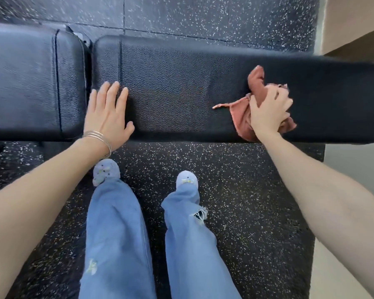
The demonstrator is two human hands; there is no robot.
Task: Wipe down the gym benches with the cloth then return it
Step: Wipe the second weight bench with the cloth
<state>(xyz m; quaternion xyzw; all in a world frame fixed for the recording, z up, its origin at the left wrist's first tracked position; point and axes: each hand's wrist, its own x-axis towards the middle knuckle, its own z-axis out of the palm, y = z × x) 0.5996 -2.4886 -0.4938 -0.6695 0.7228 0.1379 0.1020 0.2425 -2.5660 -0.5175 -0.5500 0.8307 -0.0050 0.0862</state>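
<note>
Cloth (pixel 241 118), rust-coloured and bunched, lies under the right hand (pixel 268 111), whose curled fingers clutch it against the padded tabletop (pixel 181 83) of the gym bench. The left hand (pixel 108 114) lies flat on the same pad, fingers straight, holding nothing, well apart from the right. A second pad (pixel 30 83) sits just left of the left hand; thin bangles (pixel 99 140) circle that wrist

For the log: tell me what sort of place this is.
Most likely a gym: a black padded bench in two sections stands on speckled rubber flooring, and the right hand holds a cloth on it.
</note>
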